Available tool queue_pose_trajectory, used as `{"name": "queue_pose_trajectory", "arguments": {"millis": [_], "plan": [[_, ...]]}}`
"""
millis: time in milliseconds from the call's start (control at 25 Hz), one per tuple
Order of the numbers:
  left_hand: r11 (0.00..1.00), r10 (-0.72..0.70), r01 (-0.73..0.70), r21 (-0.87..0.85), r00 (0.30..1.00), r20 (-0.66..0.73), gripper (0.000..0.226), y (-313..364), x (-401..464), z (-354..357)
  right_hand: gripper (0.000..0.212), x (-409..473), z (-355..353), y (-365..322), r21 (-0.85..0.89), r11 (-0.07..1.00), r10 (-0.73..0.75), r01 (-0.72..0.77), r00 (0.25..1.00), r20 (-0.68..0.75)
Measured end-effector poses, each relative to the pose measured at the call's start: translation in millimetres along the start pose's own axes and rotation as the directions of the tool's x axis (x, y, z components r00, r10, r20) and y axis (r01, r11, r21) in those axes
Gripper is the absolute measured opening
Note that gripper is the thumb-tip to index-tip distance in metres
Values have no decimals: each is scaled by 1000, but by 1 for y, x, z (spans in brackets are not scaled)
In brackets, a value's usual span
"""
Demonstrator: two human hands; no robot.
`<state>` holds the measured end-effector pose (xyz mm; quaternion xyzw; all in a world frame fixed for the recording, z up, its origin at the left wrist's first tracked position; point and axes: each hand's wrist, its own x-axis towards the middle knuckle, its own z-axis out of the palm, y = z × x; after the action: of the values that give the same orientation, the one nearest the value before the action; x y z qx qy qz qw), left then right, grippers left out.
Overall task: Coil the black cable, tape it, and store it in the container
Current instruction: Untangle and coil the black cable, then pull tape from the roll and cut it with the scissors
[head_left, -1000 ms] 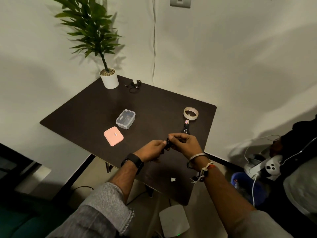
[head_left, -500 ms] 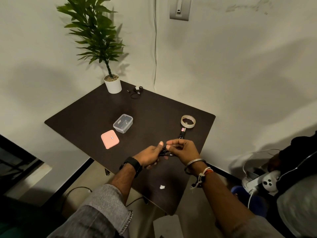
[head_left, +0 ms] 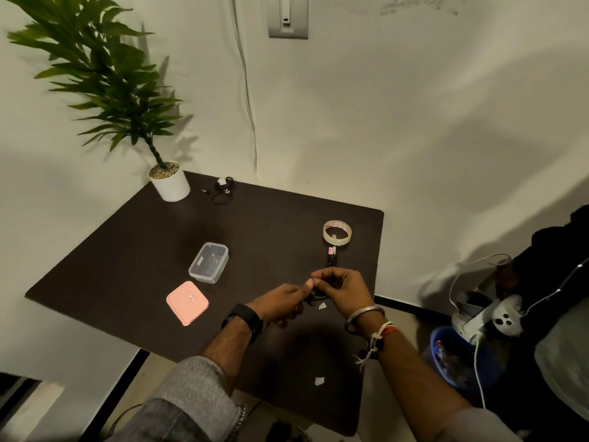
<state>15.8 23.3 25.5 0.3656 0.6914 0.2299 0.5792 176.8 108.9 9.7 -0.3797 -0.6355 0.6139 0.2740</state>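
The cable [head_left: 315, 296] is pinched between left hand [head_left: 282, 299] and right hand [head_left: 342, 287]; loosened fingers could let it spring uncoiled before tape [head_left: 337, 232] is fetched.

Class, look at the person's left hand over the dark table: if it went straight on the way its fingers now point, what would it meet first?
Probably the right hand: the left hand points right, both pinching the black cable between them.

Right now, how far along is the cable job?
Coiling is underway: both the left hand and right hand pinch the black cable above the table. Taping remains; the tape roll lies untouched. The container stands open, its pink lid beside it.
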Motion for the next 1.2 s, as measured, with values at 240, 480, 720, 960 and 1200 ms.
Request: {"name": "queue_pose_trajectory", "arguments": {"millis": [240, 480, 720, 960, 1200], "plan": [[943, 15, -50, 329, 994, 105, 40, 11, 28, -28, 15, 18, 13, 10, 27, 995, 103, -101, 992, -72], [953, 164, -145, 267, 985, -50, 42, 5, 48, -39, 3, 49, 9, 17, -61, 979, 179, -196, 960, -216], [965, 242, -204, 161, 933, -268, 45, -14, 49, -57, 24, 109, -22, 32, -461, 834, 83, -304, 895, -439], [987, 155, -134, 87, 937, -312, 44, -15, 54, -61, 40, 157, -36, 44, -749, 531, 203, -397, 917, -343], [983, 177, -156, 93, 938, -299, 48, -4, 68, -46, 26, 166, -42, 47, -835, 394, 120, -383, 923, -366]]}}
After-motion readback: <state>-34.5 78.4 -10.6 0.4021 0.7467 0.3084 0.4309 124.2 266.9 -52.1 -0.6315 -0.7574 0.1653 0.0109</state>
